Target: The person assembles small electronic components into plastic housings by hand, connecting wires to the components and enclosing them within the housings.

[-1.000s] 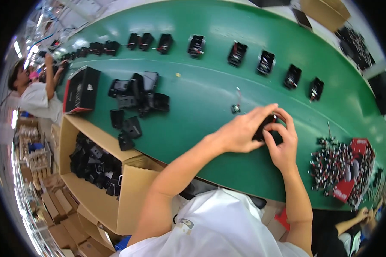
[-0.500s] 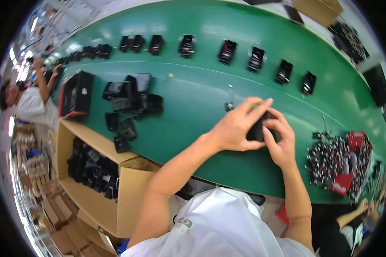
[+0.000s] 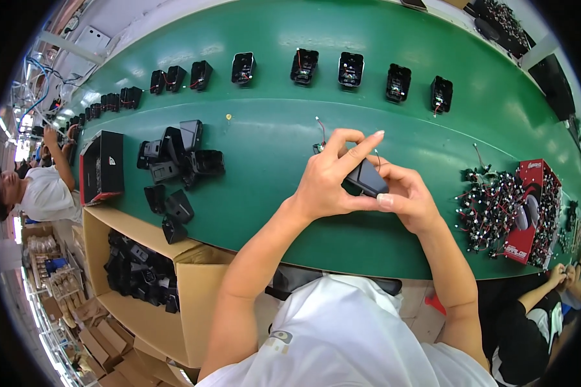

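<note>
A green worktop [image 3: 258, 200] spans the view, with an open carton [image 3: 203, 306] at its near left edge. A spread-out heap of wired parts [image 3: 484, 213] lies on it well to the right of both hands, nearer the right one. Over the near part of the worktop, the left hand [image 3: 326, 180] and the right hand [image 3: 412, 197] meet around one black housing [image 3: 370, 178], both sets of fingers grasping it. The left fingers arch across its far left side; the right thumb presses near its lower right end. Its long axis seems to slant from far left to near right, though the fingers cover too much to be sure. Smaller still, a loose circuit board [image 3: 317, 148] with a wire lead lies just beyond the left hand, clearly nearer that hand than the right; whether they touch cannot be told.
</note>
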`<act>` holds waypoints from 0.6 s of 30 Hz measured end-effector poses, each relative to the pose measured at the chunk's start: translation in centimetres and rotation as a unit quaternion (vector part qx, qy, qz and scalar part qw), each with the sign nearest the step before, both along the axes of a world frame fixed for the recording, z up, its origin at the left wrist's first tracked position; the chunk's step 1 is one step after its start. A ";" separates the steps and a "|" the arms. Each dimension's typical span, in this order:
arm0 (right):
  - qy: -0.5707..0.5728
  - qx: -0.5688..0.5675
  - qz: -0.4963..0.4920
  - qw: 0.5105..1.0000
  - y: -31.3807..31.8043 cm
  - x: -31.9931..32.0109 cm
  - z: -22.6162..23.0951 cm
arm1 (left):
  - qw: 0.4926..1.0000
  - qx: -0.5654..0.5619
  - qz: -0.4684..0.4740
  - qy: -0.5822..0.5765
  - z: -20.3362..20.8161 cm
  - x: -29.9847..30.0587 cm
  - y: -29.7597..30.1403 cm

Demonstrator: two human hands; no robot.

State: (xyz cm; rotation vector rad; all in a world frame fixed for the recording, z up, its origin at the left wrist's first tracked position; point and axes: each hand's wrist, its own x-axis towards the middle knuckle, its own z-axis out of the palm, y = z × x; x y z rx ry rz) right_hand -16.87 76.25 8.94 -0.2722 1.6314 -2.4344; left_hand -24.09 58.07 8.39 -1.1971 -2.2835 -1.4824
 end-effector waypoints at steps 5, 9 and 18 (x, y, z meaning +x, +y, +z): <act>-0.200 -0.180 0.001 0.963 -0.1 0.2 -0.9 | 0.999 0.038 -0.013 0.036 -0.3 -0.7 0.6; -0.173 -0.185 0.019 0.967 0.2 0.1 -0.4 | 0.998 0.037 0.003 0.058 -0.9 -0.7 0.4; 0.001 0.119 -0.082 0.989 2.4 -0.5 2.4 | 0.999 -0.034 0.012 0.040 -0.8 -0.6 0.7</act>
